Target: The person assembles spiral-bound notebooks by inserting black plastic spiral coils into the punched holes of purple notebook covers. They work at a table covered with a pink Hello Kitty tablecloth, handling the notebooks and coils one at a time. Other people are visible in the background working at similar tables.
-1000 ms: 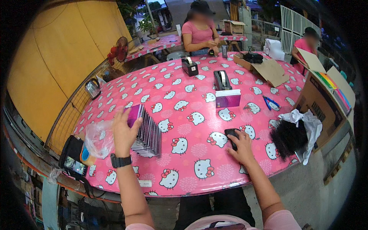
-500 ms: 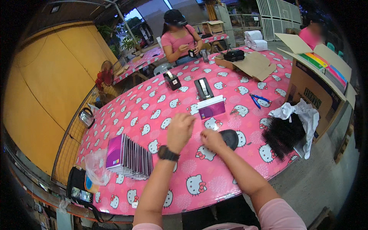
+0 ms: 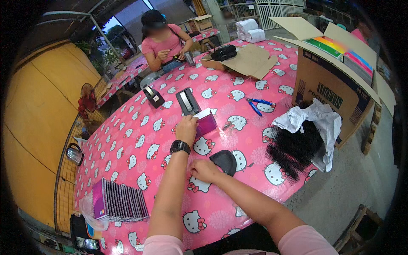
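Note:
A small stack of purple-covered notebooks (image 3: 207, 126) stands in the middle of the table. My left hand (image 3: 187, 128), with a black watch at its wrist, has its fingers closed on the stack's left edge. Nearer to me, my right hand (image 3: 203, 170) is low over the table with curled fingers; whatever they hold, if anything, is hidden. Just right of it lies a rounded black pad (image 3: 224, 162). A black tape dispenser (image 3: 187, 102) sits directly behind the notebooks. At the near left, a long row of purple spiral notebooks (image 3: 123, 200) leans beside a clear plastic bag (image 3: 87, 211).
Blue-handled pliers (image 3: 256, 106) lie right of centre. Black spiral coils (image 3: 294, 149) rest on crumpled white paper (image 3: 318, 114) near an open carton (image 3: 335, 93). A second tape dispenser (image 3: 153, 97) and flattened cardboard (image 3: 250, 61) are farther back. A co-worker (image 3: 163, 44) handles something small across the table.
My left hand has reached forward and taken hold of the purple notebooks. My right hand stays low beside the black pad. The view has swung to the right.

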Action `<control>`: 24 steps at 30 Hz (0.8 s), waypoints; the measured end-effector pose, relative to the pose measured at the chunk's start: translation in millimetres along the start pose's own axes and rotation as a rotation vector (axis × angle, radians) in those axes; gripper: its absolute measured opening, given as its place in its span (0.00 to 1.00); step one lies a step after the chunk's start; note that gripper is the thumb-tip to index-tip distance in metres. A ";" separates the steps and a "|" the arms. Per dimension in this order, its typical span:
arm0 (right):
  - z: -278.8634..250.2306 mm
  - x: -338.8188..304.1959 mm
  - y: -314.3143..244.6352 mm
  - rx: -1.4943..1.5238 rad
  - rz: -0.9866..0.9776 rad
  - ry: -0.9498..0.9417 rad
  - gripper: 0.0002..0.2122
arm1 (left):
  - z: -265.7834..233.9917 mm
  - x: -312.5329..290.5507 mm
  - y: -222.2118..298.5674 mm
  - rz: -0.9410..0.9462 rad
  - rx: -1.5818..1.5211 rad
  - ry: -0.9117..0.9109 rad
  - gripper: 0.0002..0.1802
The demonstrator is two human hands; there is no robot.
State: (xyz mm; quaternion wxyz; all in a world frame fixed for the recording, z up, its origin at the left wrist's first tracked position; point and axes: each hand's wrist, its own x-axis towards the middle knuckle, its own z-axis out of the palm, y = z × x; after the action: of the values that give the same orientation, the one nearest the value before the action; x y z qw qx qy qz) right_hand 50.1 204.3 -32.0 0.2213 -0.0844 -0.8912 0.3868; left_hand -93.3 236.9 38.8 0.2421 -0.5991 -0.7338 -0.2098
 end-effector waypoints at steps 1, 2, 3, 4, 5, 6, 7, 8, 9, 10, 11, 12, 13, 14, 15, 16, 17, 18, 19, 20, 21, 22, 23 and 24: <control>-1.3 0.6 -0.1 -0.002 -0.005 0.007 0.08 | -5.3 2.6 0.7 -0.009 0.006 -0.005 0.10; -0.7 0.7 -2.0 -0.002 -0.012 0.010 0.08 | -11.6 1.1 -0.1 -0.022 0.016 -0.011 0.09; 1.8 0.9 -5.7 -0.002 -0.020 -0.019 0.08 | -19.2 -4.6 -4.5 -0.051 -0.030 0.058 0.07; 3.5 2.1 -4.0 -0.009 -0.025 -0.041 0.08 | -31.7 -7.7 -4.1 -0.116 -0.089 0.051 0.08; 0.4 3.6 0.7 -0.021 -0.021 -0.050 0.09 | -48.3 -7.2 2.7 -0.168 -0.157 0.042 0.08; -2.5 4.4 4.6 -0.048 -0.051 -0.041 0.09 | -66.9 -9.0 8.8 -0.221 -0.224 0.032 0.09; -2.7 4.0 3.5 -0.064 -0.089 -0.037 0.08 | -89.5 -17.7 11.8 -0.208 -0.235 0.055 0.09; -5.6 2.0 6.5 -0.089 -0.115 -0.030 0.08 | -107.4 -27.6 16.0 -0.192 -0.261 0.076 0.10; -13.3 -3.0 0.3 -0.114 -0.065 -0.105 0.08 | -132.1 -41.5 21.2 -0.221 -0.281 0.016 0.10; -30.3 -12.1 -17.7 -0.137 -0.018 -0.185 0.08 | -155.5 -59.7 24.7 -0.255 -0.299 -0.044 0.10; -47.3 -22.4 -34.2 -0.166 0.027 -0.268 0.08 | -170.0 -83.0 23.5 -0.301 -0.330 -0.080 0.10; -57.4 -33.1 -45.6 -0.082 0.026 -0.195 0.08 | -187.0 -108.6 24.3 -0.356 -0.350 -0.116 0.10; -70.0 -47.0 -48.0 -0.005 0.041 -0.114 0.08 | -200.9 -126.5 34.1 -0.403 -0.353 -0.217 0.10; -82.3 -64.2 -45.2 0.008 -0.020 0.026 0.08 | -211.0 -144.8 45.3 -0.452 -0.360 -0.321 0.10; -94.7 -82.7 -41.3 -0.026 -0.069 0.183 0.08 | -215.4 -164.3 54.7 -0.442 -0.392 -0.366 0.10; -108.5 -100.4 -37.1 -0.081 0.041 0.297 0.07 | -217.3 -181.2 64.1 -0.425 -0.426 -0.406 0.10; -121.6 -116.7 -31.3 -0.134 0.146 0.408 0.07 | -214.8 -199.2 71.3 -0.493 -0.511 -0.460 0.10; -138.1 -131.8 -21.1 -0.306 0.210 0.526 0.08 | -210.6 -205.9 81.5 -0.447 -0.488 -0.441 0.10; -155.8 -145.2 -14.5 -0.463 0.240 0.567 0.10 | -206.7 -211.0 93.7 -0.404 -0.463 -0.419 0.10; -169.8 -156.3 -10.8 -0.615 0.264 0.605 0.12 | -206.1 -215.0 104.8 -0.367 -0.431 -0.395 0.09; -176.6 -165.6 -7.6 -0.723 0.380 0.573 0.15 | -205.7 -215.2 112.3 -0.386 -0.400 -0.378 0.08; -180.3 -172.0 -4.4 -0.824 0.489 0.539 0.18 | -204.8 -216.7 114.8 -0.367 -0.408 -0.347 0.08; -179.8 -174.7 5.5 -0.852 0.573 0.435 0.20 | -201.9 -219.2 114.9 -0.350 -0.416 -0.314 0.08; -177.0 -178.8 13.8 -0.832 0.552 0.424 0.20 | -199.8 -221.0 115.9 -0.331 -0.423 -0.282 0.08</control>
State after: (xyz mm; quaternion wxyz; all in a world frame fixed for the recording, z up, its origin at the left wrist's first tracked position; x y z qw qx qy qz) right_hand 289.9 271.7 5.7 0.2343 -0.4721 -0.8496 0.0196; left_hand 77.6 -31.9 65.6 -0.0298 -0.5315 -0.7879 -0.3094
